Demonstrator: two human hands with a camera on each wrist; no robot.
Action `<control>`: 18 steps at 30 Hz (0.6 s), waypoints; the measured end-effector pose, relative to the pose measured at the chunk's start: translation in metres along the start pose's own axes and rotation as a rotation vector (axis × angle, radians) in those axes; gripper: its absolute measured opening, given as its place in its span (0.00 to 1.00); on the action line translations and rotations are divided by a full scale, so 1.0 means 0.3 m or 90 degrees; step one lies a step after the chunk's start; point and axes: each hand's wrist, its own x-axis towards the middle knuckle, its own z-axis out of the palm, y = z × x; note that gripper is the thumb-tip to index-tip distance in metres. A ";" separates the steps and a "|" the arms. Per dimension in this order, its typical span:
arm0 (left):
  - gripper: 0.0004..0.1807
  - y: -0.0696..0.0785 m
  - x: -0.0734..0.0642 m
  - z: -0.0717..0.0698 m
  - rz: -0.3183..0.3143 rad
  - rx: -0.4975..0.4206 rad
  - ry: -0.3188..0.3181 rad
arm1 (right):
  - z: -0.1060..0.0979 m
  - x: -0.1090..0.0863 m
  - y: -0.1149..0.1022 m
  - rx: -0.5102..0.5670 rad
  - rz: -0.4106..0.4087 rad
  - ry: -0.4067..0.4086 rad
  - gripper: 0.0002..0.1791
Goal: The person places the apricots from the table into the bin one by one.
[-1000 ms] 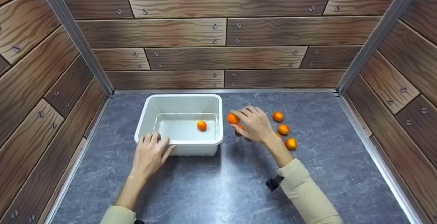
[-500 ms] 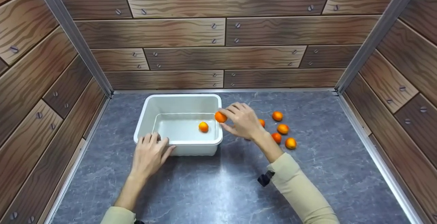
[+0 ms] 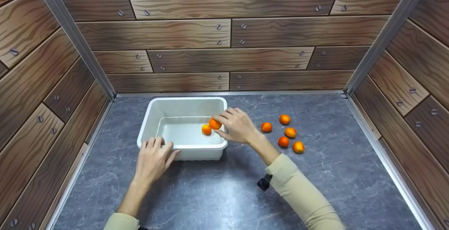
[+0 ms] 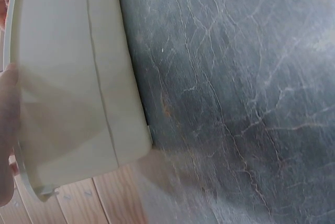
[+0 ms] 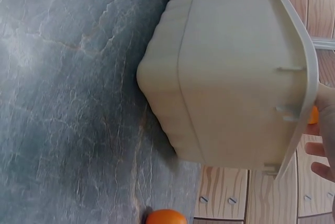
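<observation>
Now, from the head view, the right hand (image 3: 238, 128) reaches over the right rim of the white tub (image 3: 154, 108) and pinches a small orange fruit (image 3: 215, 123) in its fingertips, so that grip is closed on the fruit. The fruit hangs just inside the tub, right beside a second fruit (image 3: 206, 129) that already lies on the tub floor. The left hand (image 3: 153, 160) rests on the near rim of the tub, with fingers lying over the edge and thumb out to the side. Four more fruits (image 3: 285, 133) sit on the gray counter (image 3: 224, 195) to the right of the tub. So I think one fruit is in, one is almost in, and four are left to move.

Next, the left wrist view shows the tub's outer wall (image 4: 68, 77) and the counter beside it. A bit of the hand shows at the left edge, blurred.

Then, the right wrist view shows the tub (image 5: 235, 67) from the side, a sliver of the held fruit (image 5: 313, 115) by the fingers past the rim, and one fruit (image 5: 165, 216) on the counter.

A second ago the right hand was out among the fruits on the counter with its fruit. It has since carried it left over the rim. The left hand has not moved.
</observation>
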 end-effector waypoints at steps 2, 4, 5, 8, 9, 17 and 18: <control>0.21 -0.001 0.000 0.000 0.001 0.000 0.000 | 0.006 0.005 -0.006 0.002 0.000 -0.011 0.26; 0.21 -0.002 0.001 0.000 0.000 -0.003 0.001 | 0.009 0.012 -0.011 0.008 0.002 -0.019 0.25; 0.21 -0.002 0.001 0.000 0.000 -0.004 0.001 | 0.010 0.015 -0.013 0.009 0.003 -0.023 0.25; 0.21 -0.003 0.001 0.000 -0.002 -0.006 0.002 | 0.010 0.026 -0.018 0.016 0.003 -0.033 0.25; 0.21 -0.003 0.001 0.000 -0.003 -0.006 0.002 | 0.010 0.030 -0.020 0.017 0.002 -0.036 0.25; 0.21 -0.001 0.000 -0.002 -0.002 -0.002 -0.008 | 0.013 0.065 -0.041 0.015 -0.017 -0.083 0.24; 0.21 0.000 0.000 -0.003 -0.002 -0.001 -0.007 | 0.014 0.068 -0.044 0.016 -0.019 -0.090 0.24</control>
